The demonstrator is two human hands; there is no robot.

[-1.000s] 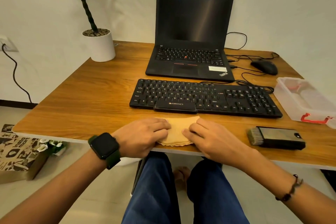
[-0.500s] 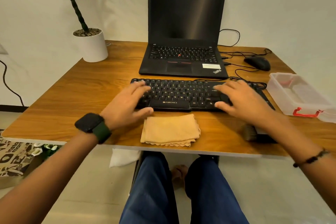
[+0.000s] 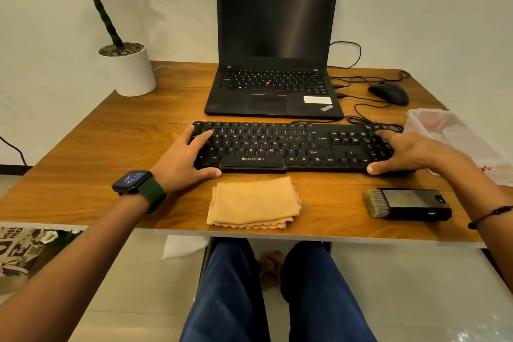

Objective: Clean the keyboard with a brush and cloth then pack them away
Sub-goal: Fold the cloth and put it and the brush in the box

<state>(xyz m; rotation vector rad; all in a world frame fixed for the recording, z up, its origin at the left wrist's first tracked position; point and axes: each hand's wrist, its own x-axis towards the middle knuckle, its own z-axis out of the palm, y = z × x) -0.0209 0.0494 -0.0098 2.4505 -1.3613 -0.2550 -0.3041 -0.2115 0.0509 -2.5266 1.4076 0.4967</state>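
The left hand (image 3: 185, 159) grips the left end of the black Zebronics keyboard (image 3: 291, 147), fingers lying over the top-left keys and thumb hooked along the front edge. The right hand (image 3: 402, 153) grips the right end the same way, fingers over the number pad and thumb at the front edge. The hands are set far apart, one clamped on each end, and the keyboard lies flat on the counter (image 3: 83, 153).

Between the hands and nearer the person lies the folded tan cloth (image 3: 254, 203), just in front of the space bar and touching neither hand. The brush (image 3: 408, 203), bristles pointing left from a dark block handle, lies below the right hand near the counter edge, also untouched. Beyond the right hand stands a clear plastic box (image 3: 455, 136) with red clasps, open, apparently the place for packing away.

Judging from this layout, the cleaning looks finished or nearly so: the cloth is neatly folded and both tools are set down. The grip on both ends suggests the keyboard is being shifted or straightened. Left to do: cloth and brush into the box.
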